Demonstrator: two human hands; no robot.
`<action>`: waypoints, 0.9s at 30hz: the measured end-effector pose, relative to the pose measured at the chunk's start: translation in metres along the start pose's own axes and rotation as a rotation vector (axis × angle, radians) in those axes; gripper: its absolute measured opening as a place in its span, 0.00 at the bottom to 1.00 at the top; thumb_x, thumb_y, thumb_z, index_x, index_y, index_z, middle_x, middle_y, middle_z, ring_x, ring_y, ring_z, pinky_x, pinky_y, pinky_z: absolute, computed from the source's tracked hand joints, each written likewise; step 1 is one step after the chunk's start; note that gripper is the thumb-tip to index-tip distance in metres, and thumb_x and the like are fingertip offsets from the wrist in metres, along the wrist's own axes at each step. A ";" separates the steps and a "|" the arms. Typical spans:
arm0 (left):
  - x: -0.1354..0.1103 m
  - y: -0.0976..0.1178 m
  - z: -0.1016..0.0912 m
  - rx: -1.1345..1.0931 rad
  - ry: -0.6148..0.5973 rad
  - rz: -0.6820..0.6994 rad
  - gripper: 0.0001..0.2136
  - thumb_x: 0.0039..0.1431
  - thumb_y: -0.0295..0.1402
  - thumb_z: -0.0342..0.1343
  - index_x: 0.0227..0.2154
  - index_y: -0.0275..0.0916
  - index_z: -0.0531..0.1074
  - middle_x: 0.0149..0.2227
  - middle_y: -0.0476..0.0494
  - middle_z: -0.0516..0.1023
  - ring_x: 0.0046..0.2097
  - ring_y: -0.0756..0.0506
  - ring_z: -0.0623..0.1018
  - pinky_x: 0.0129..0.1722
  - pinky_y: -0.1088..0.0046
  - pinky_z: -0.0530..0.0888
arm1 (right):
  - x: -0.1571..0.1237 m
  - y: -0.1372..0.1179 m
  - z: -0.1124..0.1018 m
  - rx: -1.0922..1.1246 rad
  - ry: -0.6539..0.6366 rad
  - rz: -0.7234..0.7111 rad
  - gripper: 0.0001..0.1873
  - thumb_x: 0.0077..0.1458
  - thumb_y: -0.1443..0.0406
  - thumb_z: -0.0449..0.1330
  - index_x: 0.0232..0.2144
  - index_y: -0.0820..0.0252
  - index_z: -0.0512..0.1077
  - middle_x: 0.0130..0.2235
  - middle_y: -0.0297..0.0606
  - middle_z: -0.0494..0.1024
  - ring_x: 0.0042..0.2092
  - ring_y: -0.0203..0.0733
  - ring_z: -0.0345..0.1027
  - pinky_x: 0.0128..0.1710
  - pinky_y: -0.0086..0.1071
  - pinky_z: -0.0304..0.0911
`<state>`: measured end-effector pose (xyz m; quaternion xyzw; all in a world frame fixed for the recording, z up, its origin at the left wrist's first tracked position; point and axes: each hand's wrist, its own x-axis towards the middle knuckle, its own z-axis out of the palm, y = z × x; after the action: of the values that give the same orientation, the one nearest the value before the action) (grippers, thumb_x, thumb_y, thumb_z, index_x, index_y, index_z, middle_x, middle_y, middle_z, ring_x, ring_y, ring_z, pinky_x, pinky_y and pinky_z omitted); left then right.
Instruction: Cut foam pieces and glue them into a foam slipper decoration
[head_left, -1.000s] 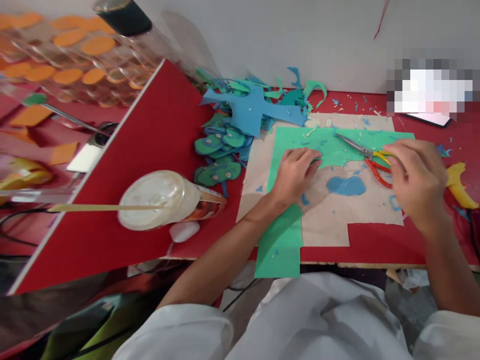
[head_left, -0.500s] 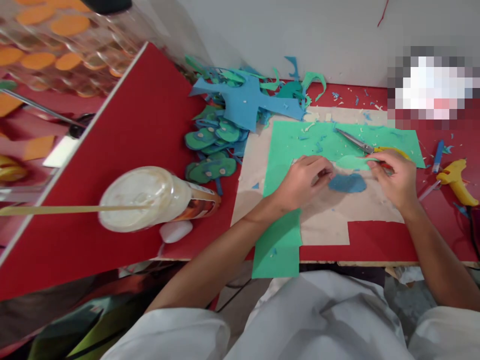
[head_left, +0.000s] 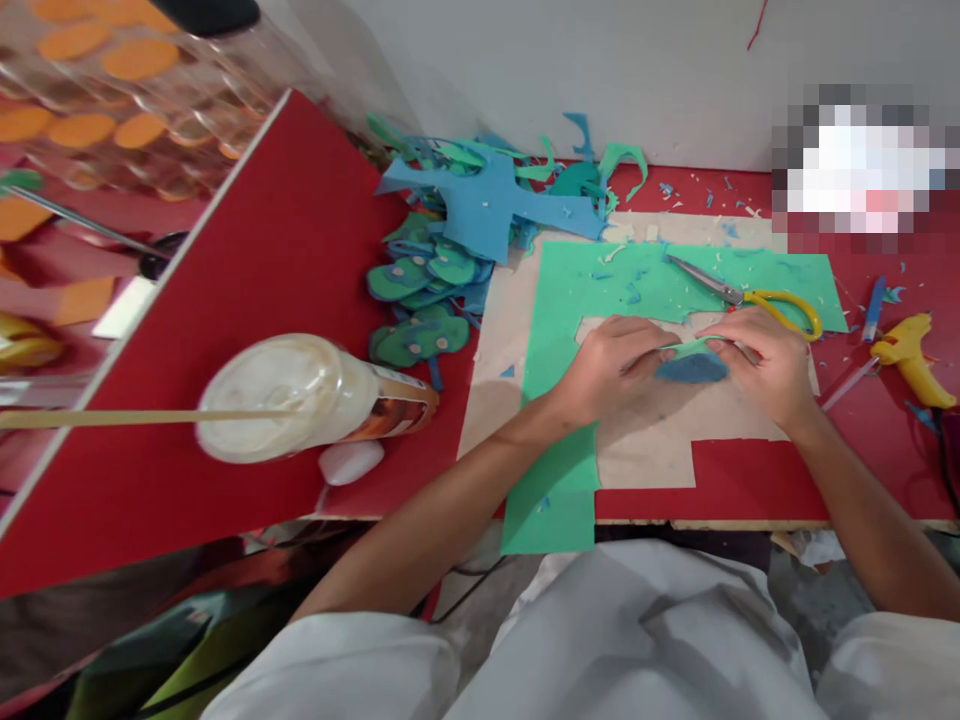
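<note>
My left hand (head_left: 611,365) and my right hand (head_left: 765,365) meet over a beige paper sheet (head_left: 652,440). Together they pinch a small green foam cut-out (head_left: 694,347) and hold it just above a blue foam piece (head_left: 691,370) lying on the paper. Both hands have their fingers closed on the green piece. A large green foam sheet (head_left: 559,400) with a cut-away middle lies under my left wrist. Scissors with yellow handles (head_left: 750,294) rest on the green sheet beyond my right hand.
A pile of finished green-and-blue slipper shapes (head_left: 424,300) and blue and green foam scraps (head_left: 495,190) lies at the back left. A plastic jar (head_left: 307,395) lies on its side at left. A yellow glue gun (head_left: 911,355) is at far right on the red table (head_left: 750,480).
My right hand left the scissors' handles and came left to the green cut-out. Both hands brought that piece down over the blue foam piece.
</note>
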<state>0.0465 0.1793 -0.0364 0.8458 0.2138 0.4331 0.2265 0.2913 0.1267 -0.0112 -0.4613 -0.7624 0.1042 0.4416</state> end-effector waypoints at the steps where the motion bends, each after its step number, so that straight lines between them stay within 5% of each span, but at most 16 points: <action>1: 0.000 0.000 0.001 0.010 0.034 -0.013 0.10 0.78 0.35 0.58 0.44 0.40 0.84 0.37 0.42 0.88 0.40 0.45 0.86 0.42 0.67 0.79 | 0.000 0.001 0.000 -0.004 0.001 0.006 0.08 0.71 0.61 0.66 0.41 0.48 0.87 0.39 0.37 0.89 0.41 0.49 0.82 0.45 0.45 0.77; 16: 0.003 -0.001 -0.009 -0.038 0.192 -0.233 0.09 0.77 0.33 0.56 0.43 0.40 0.81 0.38 0.46 0.85 0.35 0.50 0.77 0.36 0.73 0.74 | -0.001 0.012 -0.005 -0.117 0.070 0.051 0.08 0.70 0.62 0.66 0.40 0.47 0.87 0.37 0.37 0.89 0.41 0.50 0.83 0.44 0.46 0.76; 20: 0.002 0.000 -0.006 -0.044 0.138 -0.279 0.07 0.76 0.31 0.57 0.44 0.40 0.81 0.29 0.53 0.76 0.28 0.53 0.69 0.29 0.75 0.68 | 0.001 0.009 -0.004 -0.088 0.037 -0.003 0.09 0.66 0.68 0.65 0.39 0.48 0.84 0.40 0.37 0.89 0.44 0.51 0.83 0.49 0.48 0.76; 27: 0.002 0.007 -0.010 -0.017 0.113 -0.091 0.11 0.79 0.28 0.52 0.52 0.42 0.80 0.48 0.40 0.80 0.46 0.48 0.80 0.44 0.70 0.79 | 0.000 0.009 -0.004 -0.080 0.040 -0.030 0.15 0.59 0.75 0.62 0.38 0.48 0.81 0.41 0.36 0.89 0.46 0.52 0.84 0.50 0.49 0.76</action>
<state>0.0405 0.1771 -0.0262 0.8074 0.2609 0.4713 0.2406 0.2996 0.1306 -0.0144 -0.4689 -0.7639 0.0578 0.4396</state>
